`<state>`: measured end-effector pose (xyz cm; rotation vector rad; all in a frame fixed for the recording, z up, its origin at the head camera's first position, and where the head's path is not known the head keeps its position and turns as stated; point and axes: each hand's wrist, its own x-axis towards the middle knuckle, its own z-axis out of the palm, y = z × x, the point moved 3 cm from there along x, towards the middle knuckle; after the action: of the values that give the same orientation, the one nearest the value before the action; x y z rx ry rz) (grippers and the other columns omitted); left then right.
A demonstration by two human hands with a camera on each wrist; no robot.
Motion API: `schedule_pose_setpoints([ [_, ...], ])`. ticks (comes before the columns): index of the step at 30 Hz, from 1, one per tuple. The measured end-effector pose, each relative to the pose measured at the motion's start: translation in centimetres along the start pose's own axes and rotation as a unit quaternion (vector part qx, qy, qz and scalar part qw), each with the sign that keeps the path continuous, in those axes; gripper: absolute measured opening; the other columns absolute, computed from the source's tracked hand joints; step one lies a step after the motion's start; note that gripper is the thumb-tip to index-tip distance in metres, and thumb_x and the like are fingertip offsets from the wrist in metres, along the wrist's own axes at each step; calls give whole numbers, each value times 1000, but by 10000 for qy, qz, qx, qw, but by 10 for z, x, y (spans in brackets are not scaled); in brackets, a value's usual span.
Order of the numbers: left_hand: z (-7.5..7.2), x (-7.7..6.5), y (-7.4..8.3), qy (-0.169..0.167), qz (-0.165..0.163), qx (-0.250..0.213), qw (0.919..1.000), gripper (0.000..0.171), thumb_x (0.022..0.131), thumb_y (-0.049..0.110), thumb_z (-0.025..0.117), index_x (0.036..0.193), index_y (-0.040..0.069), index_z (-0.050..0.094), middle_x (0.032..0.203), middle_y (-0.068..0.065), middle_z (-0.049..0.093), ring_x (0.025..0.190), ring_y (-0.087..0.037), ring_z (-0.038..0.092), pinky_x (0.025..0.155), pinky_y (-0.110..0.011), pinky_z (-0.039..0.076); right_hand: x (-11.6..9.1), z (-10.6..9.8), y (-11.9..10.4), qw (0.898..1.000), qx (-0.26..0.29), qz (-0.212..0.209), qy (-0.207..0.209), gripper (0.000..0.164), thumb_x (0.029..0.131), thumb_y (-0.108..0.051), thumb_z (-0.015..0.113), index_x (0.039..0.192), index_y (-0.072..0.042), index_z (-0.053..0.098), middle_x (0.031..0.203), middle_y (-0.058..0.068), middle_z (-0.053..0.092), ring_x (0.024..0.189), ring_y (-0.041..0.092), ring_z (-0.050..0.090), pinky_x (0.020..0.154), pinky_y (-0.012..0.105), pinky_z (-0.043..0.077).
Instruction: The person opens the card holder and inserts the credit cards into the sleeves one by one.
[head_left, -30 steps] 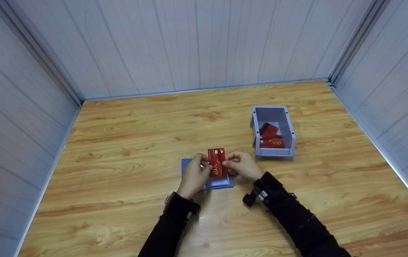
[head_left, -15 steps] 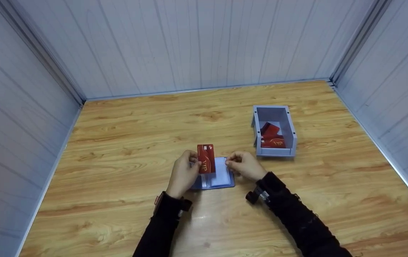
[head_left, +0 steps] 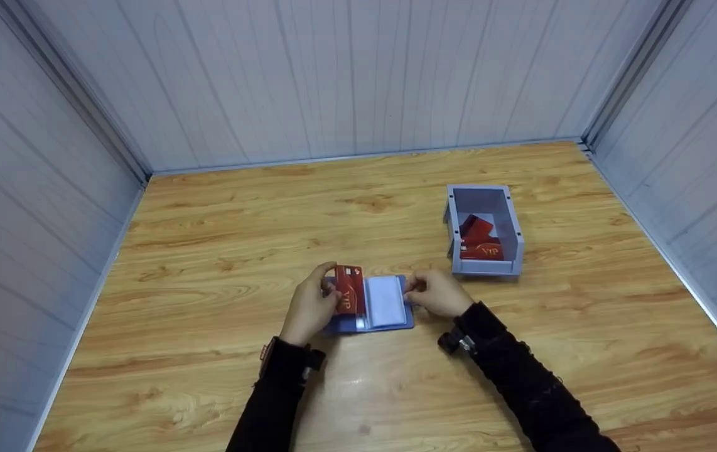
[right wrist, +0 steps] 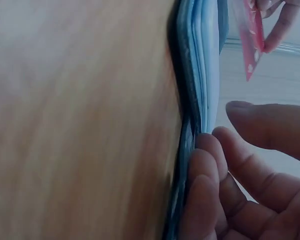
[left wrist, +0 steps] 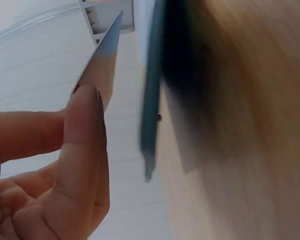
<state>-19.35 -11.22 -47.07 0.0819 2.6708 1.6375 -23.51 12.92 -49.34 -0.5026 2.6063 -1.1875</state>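
A red VIP card (head_left: 350, 295) is pinched between the thumb and fingers of my left hand (head_left: 308, 309), tilted over the left cover of a blue card holder (head_left: 386, 302). The holder lies spread on the table, its clear sleeves stacked on the right side. In the left wrist view the card (left wrist: 101, 70) stands apart from the holder's cover edge (left wrist: 151, 100). My right hand (head_left: 439, 294) is at the holder's right edge. In the right wrist view its fingertips (right wrist: 207, 150) touch the sleeve edges, while the thumb (right wrist: 270, 122) stays raised apart from them.
A grey plastic bin (head_left: 487, 268) stands to the right, beyond my right hand, with several red cards (head_left: 483, 250) inside. The wood-grain table (head_left: 239, 226) is bounded by white panel walls (head_left: 358, 75) at the back and both sides.
My left hand has carried the card leftward off the sleeves and lowered it over the left cover. The right hand has let go of the card and now touches the holder's right edge.
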Motion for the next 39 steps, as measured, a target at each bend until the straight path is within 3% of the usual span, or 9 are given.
schedule_pose_setpoints([
  [9, 6, 2, -5, -62, -137, 682, 9976, 53, 83, -4, 61, 136, -3, 52, 79, -4, 58, 67, -13, 52, 61, -27, 47, -2, 2, 0, 9992, -128, 286, -250, 11, 80, -11, 74, 87, -5, 68, 74, -1, 62, 61, 7, 51, 54, 20, 41],
  [13, 8, 2, -6, -169, -265, 647, 9974, 55, 83, -4, 60, 138, -4, 50, 80, -4, 57, 67, -13, 52, 61, -26, 47, -2, 2, 1, 9987, -73, 410, -310, 13, 79, -11, 75, 88, -5, 68, 73, -1, 60, 57, 7, 49, 51, 21, 40],
  [25, 12, 1, -6, -327, -238, 486, 9980, 56, 83, -6, 61, 137, -8, 49, 79, -6, 57, 58, -11, 54, 53, -25, 53, 0, 2, 2, 9981, 3, 417, -451, 16, 78, -10, 76, 90, -5, 67, 75, 0, 60, 60, 9, 50, 53, 22, 41],
  [39, 24, 0, -2, -584, -268, 649, 9958, 58, 81, -4, 63, 137, -8, 48, 74, -1, 55, 54, -9, 54, 51, -23, 49, 0, 1, 4, 9979, 0, 463, -450, 16, 78, -10, 76, 91, -6, 68, 77, 1, 60, 64, 10, 52, 55, 22, 43],
])
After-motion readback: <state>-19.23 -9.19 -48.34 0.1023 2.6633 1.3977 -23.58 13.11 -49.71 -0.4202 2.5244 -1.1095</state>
